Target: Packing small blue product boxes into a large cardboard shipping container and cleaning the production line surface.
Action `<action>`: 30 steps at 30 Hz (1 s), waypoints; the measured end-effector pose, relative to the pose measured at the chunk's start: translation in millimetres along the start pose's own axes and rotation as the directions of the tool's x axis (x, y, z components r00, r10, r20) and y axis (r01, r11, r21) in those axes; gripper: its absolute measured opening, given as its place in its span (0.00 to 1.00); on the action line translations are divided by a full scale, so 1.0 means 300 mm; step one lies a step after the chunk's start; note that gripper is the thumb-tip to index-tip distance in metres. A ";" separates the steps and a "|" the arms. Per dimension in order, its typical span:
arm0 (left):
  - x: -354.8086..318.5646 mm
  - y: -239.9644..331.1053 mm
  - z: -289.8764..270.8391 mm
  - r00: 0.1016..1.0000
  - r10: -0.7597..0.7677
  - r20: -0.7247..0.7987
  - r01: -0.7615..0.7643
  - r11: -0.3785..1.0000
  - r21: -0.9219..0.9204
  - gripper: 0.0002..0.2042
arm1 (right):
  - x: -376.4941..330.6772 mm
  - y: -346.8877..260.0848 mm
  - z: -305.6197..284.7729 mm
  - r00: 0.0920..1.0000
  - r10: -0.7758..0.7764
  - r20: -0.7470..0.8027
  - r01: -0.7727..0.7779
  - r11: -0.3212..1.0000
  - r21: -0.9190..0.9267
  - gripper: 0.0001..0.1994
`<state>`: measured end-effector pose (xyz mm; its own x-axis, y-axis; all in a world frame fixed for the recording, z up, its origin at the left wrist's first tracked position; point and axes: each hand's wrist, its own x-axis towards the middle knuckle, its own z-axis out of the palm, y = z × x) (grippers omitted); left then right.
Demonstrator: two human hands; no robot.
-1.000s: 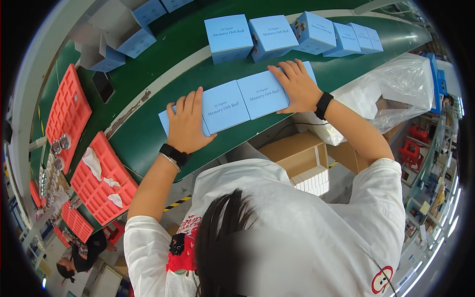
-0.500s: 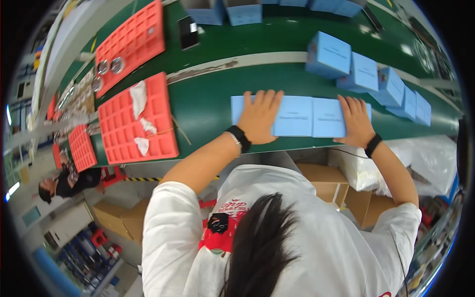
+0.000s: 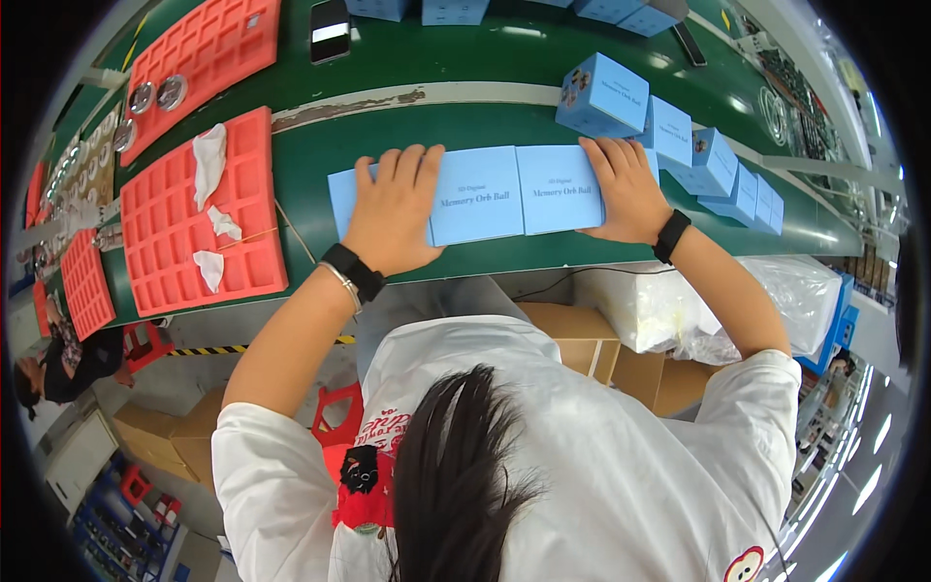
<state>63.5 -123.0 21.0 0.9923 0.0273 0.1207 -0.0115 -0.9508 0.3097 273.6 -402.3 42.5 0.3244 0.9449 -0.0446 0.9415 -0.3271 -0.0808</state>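
Blue printed cardboard boxes [image 3: 475, 197] stand pressed side by side in a row near the front edge of the green table. My left hand [image 3: 393, 209] is wrapped over the left part of the row, fingers across the far edge and thumb at the near edge. Blue shows on both sides of it. On the right part, around another blue box [image 3: 561, 194], my right hand [image 3: 630, 191] closes in the same manner. A strip of blue also shows just past its fingers. The undersides of the boxes are hidden, so whether the row rests on the table cannot be told.
A stepped group of blue boxes [image 3: 603, 95] stands to the right. More boxes [image 3: 454, 10] line the far side. Red compartment trays [image 3: 254, 184] lie at left, one with white scraps [image 3: 208, 165]. A phone [image 3: 330, 31] lies beyond. Cartons [image 3: 562, 335] and plastic-wrapped goods [image 3: 640, 301] are below the edge.
Both hands and the row of boxes have moved left, closer to the red tray, and the row looks larger. The whole view has shifted too. My hands keep their hold.
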 end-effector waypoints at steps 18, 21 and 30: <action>-1.055 -0.584 -0.522 0.805 -0.438 -0.400 0.480 0.877 0.006 0.47 | 0.895 -1.123 -0.328 0.829 -0.555 0.072 0.559 0.817 -0.143 0.57; -1.314 -0.704 -0.627 0.700 -0.548 -0.458 0.631 0.775 0.039 0.46 | 1.152 -1.443 -0.330 0.716 -0.693 0.083 0.697 0.704 -0.139 0.57; -2.122 -0.781 -0.612 0.141 -0.825 -0.547 0.960 0.248 -0.128 0.48 | 1.643 -2.574 -0.048 0.099 -0.989 0.113 0.993 0.091 -0.079 0.56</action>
<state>-588.0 139.1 44.7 0.0816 0.9572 0.2777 0.9342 -0.1705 0.3133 -292.2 316.3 97.1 -0.9089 0.4153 -0.0374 0.4145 0.9096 0.0272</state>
